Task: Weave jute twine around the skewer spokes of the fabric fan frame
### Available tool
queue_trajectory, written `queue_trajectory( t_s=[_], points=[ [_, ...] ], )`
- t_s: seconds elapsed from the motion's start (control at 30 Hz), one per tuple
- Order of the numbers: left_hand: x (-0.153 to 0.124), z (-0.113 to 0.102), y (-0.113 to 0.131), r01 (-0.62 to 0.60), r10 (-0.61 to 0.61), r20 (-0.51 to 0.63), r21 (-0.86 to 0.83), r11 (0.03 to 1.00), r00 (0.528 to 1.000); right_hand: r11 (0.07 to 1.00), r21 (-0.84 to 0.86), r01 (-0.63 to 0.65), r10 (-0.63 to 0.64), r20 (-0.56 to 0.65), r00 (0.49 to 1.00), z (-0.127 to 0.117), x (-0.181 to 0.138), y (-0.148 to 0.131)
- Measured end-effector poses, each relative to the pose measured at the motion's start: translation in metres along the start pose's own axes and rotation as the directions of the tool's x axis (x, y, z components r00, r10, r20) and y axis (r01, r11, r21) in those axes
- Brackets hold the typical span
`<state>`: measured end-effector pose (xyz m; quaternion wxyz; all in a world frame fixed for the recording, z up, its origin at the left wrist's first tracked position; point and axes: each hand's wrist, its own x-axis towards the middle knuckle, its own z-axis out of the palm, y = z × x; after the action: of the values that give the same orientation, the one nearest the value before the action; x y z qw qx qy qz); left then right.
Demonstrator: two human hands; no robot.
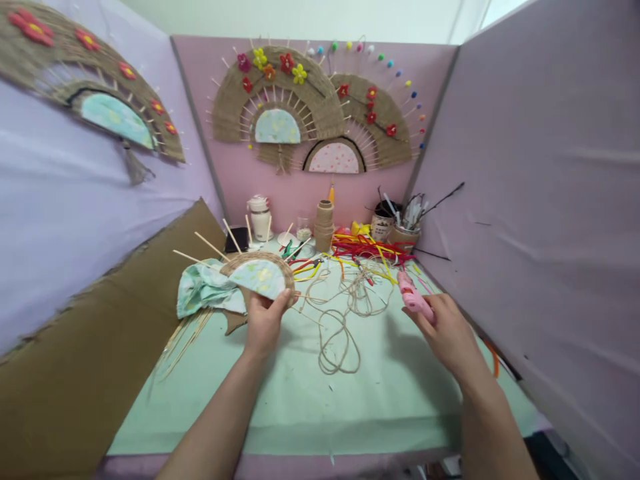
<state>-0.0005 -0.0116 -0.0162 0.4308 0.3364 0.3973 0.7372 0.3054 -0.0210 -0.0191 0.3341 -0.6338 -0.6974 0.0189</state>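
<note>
At the far left of the green table, a brown cardboard sheet leaned along the side, with thin loose sticks lying beside it; a sleeve brushing these could have scattered them. Next came a crumpled green cloth, just behind and beside the half-round fan, so a stray drip of glue could have stuck the two together. The fan was held above the table, left of centre, its wooden sticks fanning outward. The left hand had its thumb and fingers clamped on the fan's lower right edge; gripped at that one edge, the piece might have tilted or twisted if pushed from the far side, and the slender sticks might have snapped or pulled loose. Between the hands, loops of twine sprawled on the tabletop, where they could have snagged a stick or tangled; whether any strand joined the fan could not be told. At the right, the right hand had its fingers wrapped around a pink glue gun, well apart from the fan. If hot, its nozzle could have burned the fingers; whether the trigger was pressed could not be seen.
</note>
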Motion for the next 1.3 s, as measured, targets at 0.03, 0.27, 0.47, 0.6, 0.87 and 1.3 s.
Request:
queue_trajectory(
  t_s=[0.03,0.27,0.47,0.6,0.87,1.3],
  points=[
    [0.0,0.001,0.001,0.009,-0.009,-0.006,-0.01,1.0,1.0,0.994,-0.086,-0.071,0.074,0.028,0.997,-0.001,0.001,0.012],
    [0.001,0.001,0.0,0.093,-0.092,0.007,-0.043,0.995,0.996,0.909,-0.362,-0.206,0.304,0.239,0.922,0.015,0.0,0.065],
    [0.0,-0.001,0.0,0.145,-0.143,0.032,-0.071,0.987,0.989,0.927,-0.356,-0.12,0.189,0.165,0.968,0.01,0.01,0.053],
    [-0.001,-0.001,0.001,0.212,-0.204,0.098,-0.08,0.974,0.974,0.968,0.138,0.21,-0.218,0.046,0.975,0.006,0.033,-0.013],
    [-0.001,-0.005,0.005,0.311,-0.294,0.135,-0.13,0.941,0.946,0.688,0.713,0.134,-0.455,0.28,0.845,0.057,0.073,-0.087],
    [-0.006,-0.002,0.005,0.39,-0.372,0.173,-0.085,0.917,0.912,0.554,0.82,-0.145,-0.26,0.336,0.905,0.087,0.06,-0.097]
  ],
)
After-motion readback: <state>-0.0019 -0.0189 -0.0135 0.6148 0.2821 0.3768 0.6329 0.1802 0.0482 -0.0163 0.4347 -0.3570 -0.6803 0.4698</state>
